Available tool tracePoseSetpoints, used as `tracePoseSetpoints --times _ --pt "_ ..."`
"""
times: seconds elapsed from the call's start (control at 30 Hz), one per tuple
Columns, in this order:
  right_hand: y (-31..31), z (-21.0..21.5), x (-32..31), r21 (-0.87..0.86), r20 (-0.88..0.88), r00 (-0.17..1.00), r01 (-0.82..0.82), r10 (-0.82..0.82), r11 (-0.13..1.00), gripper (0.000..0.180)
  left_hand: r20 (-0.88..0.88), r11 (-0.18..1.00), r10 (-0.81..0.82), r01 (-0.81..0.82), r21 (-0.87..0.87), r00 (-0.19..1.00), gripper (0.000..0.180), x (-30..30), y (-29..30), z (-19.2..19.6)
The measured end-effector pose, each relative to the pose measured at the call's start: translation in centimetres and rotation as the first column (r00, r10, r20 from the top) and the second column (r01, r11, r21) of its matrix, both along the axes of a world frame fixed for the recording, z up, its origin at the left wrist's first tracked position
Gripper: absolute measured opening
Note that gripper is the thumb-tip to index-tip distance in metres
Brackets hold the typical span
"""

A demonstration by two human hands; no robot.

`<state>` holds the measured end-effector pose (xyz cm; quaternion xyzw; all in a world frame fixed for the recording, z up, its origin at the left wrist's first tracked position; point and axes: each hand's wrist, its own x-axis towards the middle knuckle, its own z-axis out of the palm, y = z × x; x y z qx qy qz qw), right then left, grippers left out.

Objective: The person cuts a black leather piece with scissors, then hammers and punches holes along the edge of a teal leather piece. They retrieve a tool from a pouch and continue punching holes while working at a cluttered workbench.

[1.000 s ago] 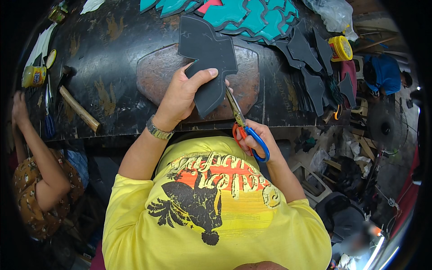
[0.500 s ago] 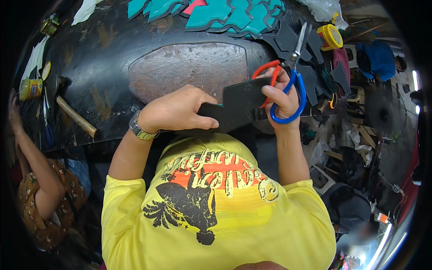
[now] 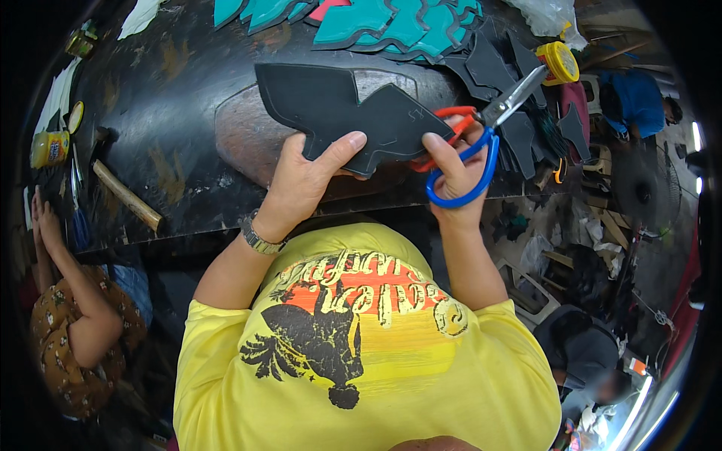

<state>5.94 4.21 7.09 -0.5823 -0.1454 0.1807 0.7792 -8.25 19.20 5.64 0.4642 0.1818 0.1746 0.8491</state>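
Black counter (image 3: 169,113) fills the top of the view, worn brown patches on its left half. Brown slab (image 3: 237,131) lies flat on it, mid-length, close to the near edge. Teal pieces (image 3: 357,28) with dark borders overlap in a pile along the far edge, past the slab. Black panel (image 3: 323,113) is held up over the slab, covering much of it: notch on its far side, pale marks near its right end; can't tell if it touches the slab. Black cut pieces (image 3: 489,68) bunch between the teal pile and the counter's right edge. Scissors (image 3: 514,99), one red handle loop and one blue, are in the right hand, blades aimed at the far right corner. Left hand (image 3: 304,173): grip pinches the panel's near side, thumb on top, fingers underneath. Right hand (image 3: 462,169): grip closed around the scissors' handles, thumb also laid on the panel's right end; fingers behind are partly hidden. Wooden handle (image 3: 128,197) lies slantwise in the left part, one end near the near edge. Yellow tub (image 3: 558,64) sits by the right edge, toward the far corner. Yellow-labelled jar (image 3: 50,150) stands near the left edge, round lid (image 3: 76,117) just beside it.
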Motion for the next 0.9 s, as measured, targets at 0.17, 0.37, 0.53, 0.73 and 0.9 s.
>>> tracePoseSetpoints --times 0.17,0.37,0.53,0.73,0.9 --pt "-4.8 2.1 0.5 -0.14 0.057 0.892 -0.438 0.449 0.888 0.055 -0.203 0.983 0.169 -0.152 0.1 0.964 0.028 -0.2 2.0 0.5" --pt "-7.4 0.3 -0.3 -0.367 -0.42 0.556 -0.827 0.718 0.425 0.081 -0.037 0.984 0.177 -0.177 -0.012 0.984 0.024 0.0 1.6 0.0" --pt "-7.8 -1.0 -0.8 -0.36 -0.395 0.603 -0.795 0.693 0.487 0.073 -0.075 0.989 0.123 -0.129 -0.073 0.99 0.021 0.2 1.6 0.1" --pt "-7.5 -0.7 -0.8 -0.334 -0.396 0.621 -0.784 0.677 0.524 0.073 -0.049 0.996 0.007 -0.011 -0.09 0.999 0.023 0.0 1.9 1.1" --pt "-7.6 -0.8 -0.4 -0.349 -0.407 0.629 -0.777 0.662 0.524 0.069 -0.046 0.994 -0.017 0.012 -0.107 0.999 0.026 0.1 1.9 1.5"
